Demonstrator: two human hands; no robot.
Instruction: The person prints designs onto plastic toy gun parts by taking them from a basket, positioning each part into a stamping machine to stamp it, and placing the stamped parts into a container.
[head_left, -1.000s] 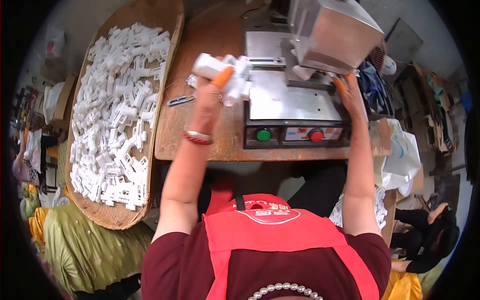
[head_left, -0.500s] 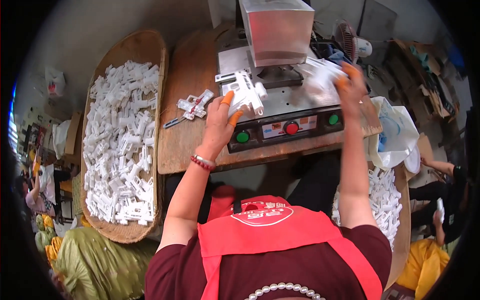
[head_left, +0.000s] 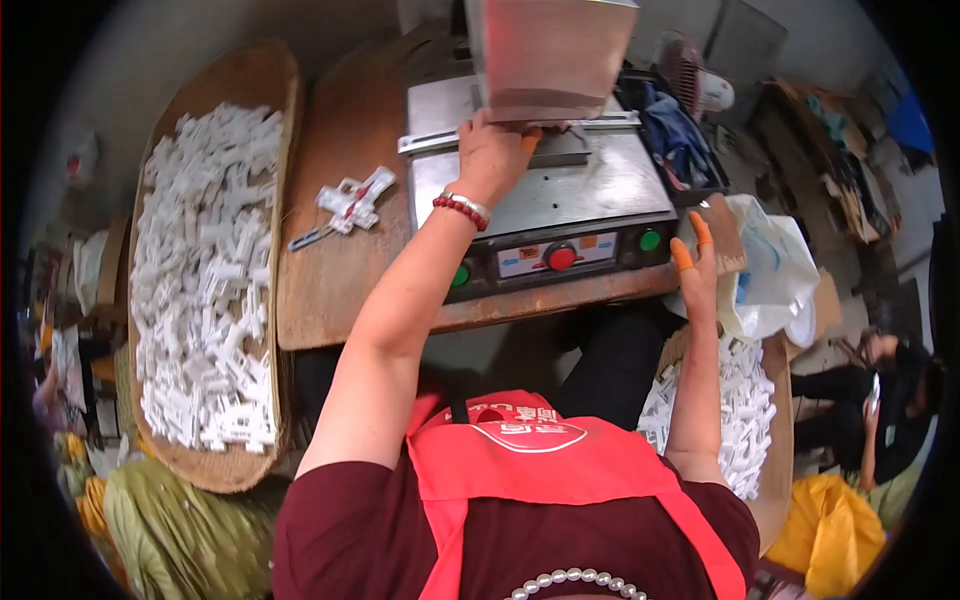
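My left hand (head_left: 495,155) reaches in beneath the metal box-shaped head (head_left: 555,55) of a press-like machine. An orange finger cover shows, but most of the fingers and anything in them are hidden. Below lies the machine's steel plate (head_left: 440,190), a dark block (head_left: 560,155) resting on it. My right hand (head_left: 702,265), also with orange finger covers, hangs off the plate's right front corner, fingers apart and holding nothing. Under its forearm, a right-hand basket holds white plastic toy-gun parts (head_left: 740,410).
A long woven basket (head_left: 285,250) heaped with white toy-gun parts stands at left. Several white pieces (head_left: 355,200) lie on the wooden table (head_left: 320,290). The machine front carries a red button (head_left: 560,257) and green buttons. A white bag (head_left: 770,270) and a fan (head_left: 690,75) are at right.
The left hand has moved forward from the plate's front to under the head; the white part it held no longer shows. My right hand has come back from the plate, without its white pieces.
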